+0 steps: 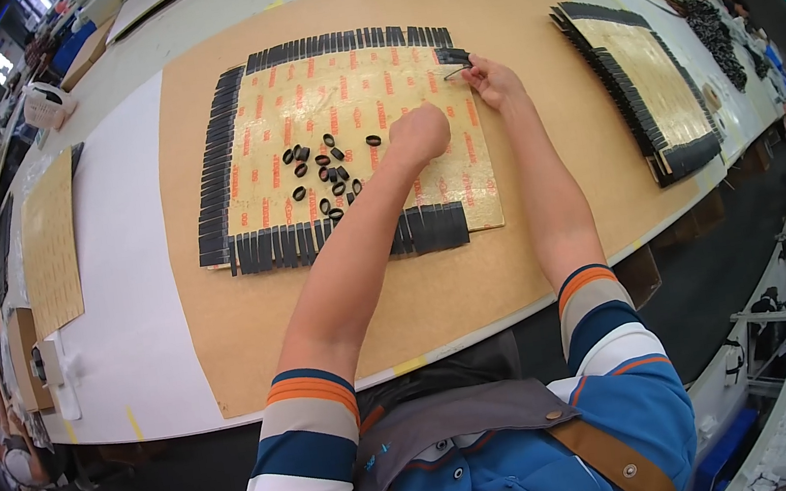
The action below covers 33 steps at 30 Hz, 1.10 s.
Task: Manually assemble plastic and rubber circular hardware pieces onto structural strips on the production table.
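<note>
We work over a yellowish square board [296, 109], which lies on brown paper [262, 342] on the tabletop [132, 339]. Rows of black strips [284, 248] line its top, left and bottom edges. Our right grip [478, 75] pinches a thin dark strip [457, 70] at the board's upper right edge. Our left grip [422, 134] is curled above the board's right half; we cannot tell whether it encloses anything. Small black loops [299, 194] lie scattered left of it. Farther right, we see a strip-edged stack of boards [654, 77].
</note>
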Each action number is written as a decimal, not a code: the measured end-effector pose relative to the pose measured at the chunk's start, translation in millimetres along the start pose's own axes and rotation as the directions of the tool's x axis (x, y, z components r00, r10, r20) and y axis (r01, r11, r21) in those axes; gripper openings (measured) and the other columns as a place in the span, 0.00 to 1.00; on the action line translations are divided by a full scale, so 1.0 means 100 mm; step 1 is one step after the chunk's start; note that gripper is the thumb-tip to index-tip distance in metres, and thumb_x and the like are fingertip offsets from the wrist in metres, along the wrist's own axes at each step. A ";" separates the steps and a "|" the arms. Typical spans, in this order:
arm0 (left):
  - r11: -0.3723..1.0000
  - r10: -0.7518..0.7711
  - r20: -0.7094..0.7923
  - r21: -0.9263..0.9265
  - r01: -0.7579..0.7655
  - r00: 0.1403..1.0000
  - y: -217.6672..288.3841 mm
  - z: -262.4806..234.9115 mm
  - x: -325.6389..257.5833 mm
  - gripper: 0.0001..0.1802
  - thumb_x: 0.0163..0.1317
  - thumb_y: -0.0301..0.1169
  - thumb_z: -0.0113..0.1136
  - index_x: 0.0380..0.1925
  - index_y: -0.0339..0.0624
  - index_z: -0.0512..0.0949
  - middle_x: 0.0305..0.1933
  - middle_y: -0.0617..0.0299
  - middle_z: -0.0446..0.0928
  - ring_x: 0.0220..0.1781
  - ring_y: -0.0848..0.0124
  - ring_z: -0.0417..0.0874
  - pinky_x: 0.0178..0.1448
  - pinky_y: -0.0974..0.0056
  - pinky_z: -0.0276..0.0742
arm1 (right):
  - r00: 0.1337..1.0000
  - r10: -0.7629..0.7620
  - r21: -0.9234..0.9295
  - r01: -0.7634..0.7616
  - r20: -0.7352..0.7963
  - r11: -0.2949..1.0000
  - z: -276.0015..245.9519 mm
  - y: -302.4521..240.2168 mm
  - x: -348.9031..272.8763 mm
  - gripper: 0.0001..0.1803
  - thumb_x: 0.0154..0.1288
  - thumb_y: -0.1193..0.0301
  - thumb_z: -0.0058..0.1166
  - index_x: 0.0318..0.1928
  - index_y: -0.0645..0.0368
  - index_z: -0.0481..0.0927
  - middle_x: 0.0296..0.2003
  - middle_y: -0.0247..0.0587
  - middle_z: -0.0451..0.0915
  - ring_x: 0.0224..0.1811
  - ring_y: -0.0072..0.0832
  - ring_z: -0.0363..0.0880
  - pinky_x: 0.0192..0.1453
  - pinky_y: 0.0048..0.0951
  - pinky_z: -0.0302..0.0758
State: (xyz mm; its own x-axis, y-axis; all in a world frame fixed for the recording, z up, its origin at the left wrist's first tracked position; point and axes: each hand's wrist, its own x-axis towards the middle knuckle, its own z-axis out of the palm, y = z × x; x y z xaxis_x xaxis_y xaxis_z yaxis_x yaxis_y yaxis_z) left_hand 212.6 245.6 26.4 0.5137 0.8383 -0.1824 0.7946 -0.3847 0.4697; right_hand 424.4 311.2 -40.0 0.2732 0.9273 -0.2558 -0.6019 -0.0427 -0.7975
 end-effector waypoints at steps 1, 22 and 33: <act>1.000 0.010 -0.004 0.019 -0.010 1.000 0.04 0.01 0.00 0.13 0.59 0.27 0.44 0.39 0.30 0.72 0.39 0.42 0.80 0.43 0.50 0.81 0.46 0.51 0.76 | 1.000 -0.005 -0.003 0.005 -0.005 1.000 -0.07 -0.02 0.01 0.06 0.66 0.74 0.53 0.36 0.65 0.74 0.26 0.36 0.73 0.26 0.23 0.74 0.39 0.25 0.83; -0.274 -0.055 0.022 -0.962 0.006 0.998 -0.30 -0.02 -1.30 0.13 0.68 0.40 0.49 0.28 0.44 0.72 0.20 0.71 0.66 0.17 0.82 0.62 0.20 0.73 0.56 | 0.451 -0.238 -0.402 0.887 0.861 0.225 0.99 0.14 -2.44 0.07 0.58 0.76 0.60 0.38 0.61 0.81 0.39 0.37 0.79 0.35 0.26 0.81 0.40 0.30 0.79; -0.345 0.004 -0.011 -0.938 -0.009 1.000 -0.64 0.23 -2.47 0.12 0.69 0.34 0.46 0.43 0.36 0.71 0.26 0.62 0.71 0.27 0.69 0.76 0.35 0.61 0.76 | 0.719 -0.439 -0.835 0.388 0.539 -0.389 0.02 -0.13 -0.28 0.13 0.55 0.69 0.58 0.40 0.63 0.81 0.37 0.51 0.80 0.39 0.41 0.80 0.47 0.36 0.76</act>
State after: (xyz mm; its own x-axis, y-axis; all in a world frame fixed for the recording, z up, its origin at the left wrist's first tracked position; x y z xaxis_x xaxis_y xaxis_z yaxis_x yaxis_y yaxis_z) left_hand 42.3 54.6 21.0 0.5132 0.8410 -0.1715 -0.5826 0.4881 0.6499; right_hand 422.9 286.4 -21.8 0.0564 0.8860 0.4602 0.9671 0.0660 -0.2456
